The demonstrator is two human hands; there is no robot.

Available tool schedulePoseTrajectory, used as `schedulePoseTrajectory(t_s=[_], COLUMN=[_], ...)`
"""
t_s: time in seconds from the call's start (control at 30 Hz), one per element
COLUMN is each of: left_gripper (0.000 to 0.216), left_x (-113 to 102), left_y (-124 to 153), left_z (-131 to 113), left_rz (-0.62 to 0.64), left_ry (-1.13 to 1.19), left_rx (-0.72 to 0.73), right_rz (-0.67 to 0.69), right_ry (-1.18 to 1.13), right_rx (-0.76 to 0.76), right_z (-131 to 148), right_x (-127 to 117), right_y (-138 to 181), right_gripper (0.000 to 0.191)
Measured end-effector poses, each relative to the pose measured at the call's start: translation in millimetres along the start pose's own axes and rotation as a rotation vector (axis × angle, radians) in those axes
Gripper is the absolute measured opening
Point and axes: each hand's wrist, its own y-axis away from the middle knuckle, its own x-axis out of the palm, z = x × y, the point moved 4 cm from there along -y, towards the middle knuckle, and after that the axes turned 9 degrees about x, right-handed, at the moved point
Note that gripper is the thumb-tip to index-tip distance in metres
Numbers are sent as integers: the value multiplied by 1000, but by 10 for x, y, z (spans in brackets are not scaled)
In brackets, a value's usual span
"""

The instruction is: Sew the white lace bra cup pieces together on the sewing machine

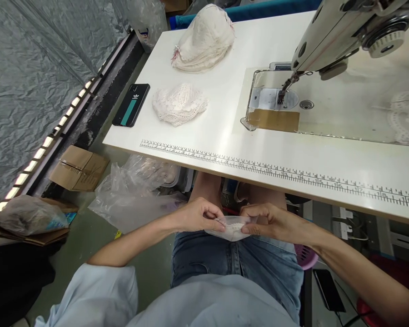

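Over my lap, in front of the table edge, both hands hold a small, sheer white fabric piece with a lace-like white strip across it. My left hand pinches its left end between thumb and fingers. At the right end, my right hand grips it with the thumb on top. The fingers partly cover both ends. On the white table lie a crumpled white lace piece and, behind it, a stack of cream fabric cups with reddish threads at the edges.
A sewing machine stands on the right of the table, whose front edge carries a printed ruler. A black phone lies at the left edge. Below are a cardboard box, plastic bags and another phone.
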Motion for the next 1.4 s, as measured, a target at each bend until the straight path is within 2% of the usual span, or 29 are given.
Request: schedulePoseTrajectory(t_s=[0.07, 0.2, 0.23, 0.3, 0.4, 0.47, 0.53, 0.6, 0.67, 0.73, 0.77, 0.83, 0.9, 0.93, 1.0, 1.1, 1.23, 1.4], left_gripper=[23, 23, 24, 26, 31, 30, 27, 24, 22, 36, 46, 54, 39, 31, 26, 29, 31, 35], left_x=[-12, -21, -8, 40, 144, 190, 192, 123, 6, -77, -86, -53, -5, 7, 12, 15, 11, 39], left_y=[0, -34, -54, -106, -171, -170, -124, -53, 13, 36, 19, -51, -113, -132, -146, -130, -108, -135], left_z=[24, 66, 69, 50, -49, -125, -162, -154, -148, -167, -173, -162, -140, -128, -100, -62, -40, -22], left_rz=[-23, -164, -214, -319, -379, -346, -288, -303, -409, -476, -444, -276, -131, -106, -109, -90, -23, -18], left_ry=[-19, -11, 33, 157, 363, 467, 472, 315, 34, -207, -265, -239, -120, -52, 71, 193, 254, 286], left_rx=[11, -4, -16, -23, 48, 121, 161, 181, 234, 310, 330, 313, 249, 213, 151, 111, 133, 59], right_rz=[-120, -671, -759, -817, -820, -838, -802, -713, -613, -512, -461, -380, -342, -333, -314, -286, -242, -221], right_ry=[160, 578, 625, 625, 549, 499, 417, 277, 116, -4, -41, -82, -111, -127, -168, -210, -191, -228], right_rx=[-45, -238, -270, -301, -296, -286, -279, -251, -185, -132, -119, -97, -71, -59, -39, -26, -13, -33], right_z=[18, 146, 173, 198, 192, 176, 154, 118, 65, 23, 12, -2, -14, -21, -43, -86, -150, -214], right_x=[-12, 72, 141, 291, 410, 376, 287, 185, 105, 70, 66, 62, 40, 23, -9, -35, -22, -27], right_y=[17, 157, 184, 185, 119, 92, 88, 94, 98, 99, 100, 114, 146, 166, 204, 230, 205, 194], right_gripper=[30, 19, 20, 24, 34, 26, 16, 20, 25, 29, 30, 32, 34, 35, 35, 37, 38, 37])
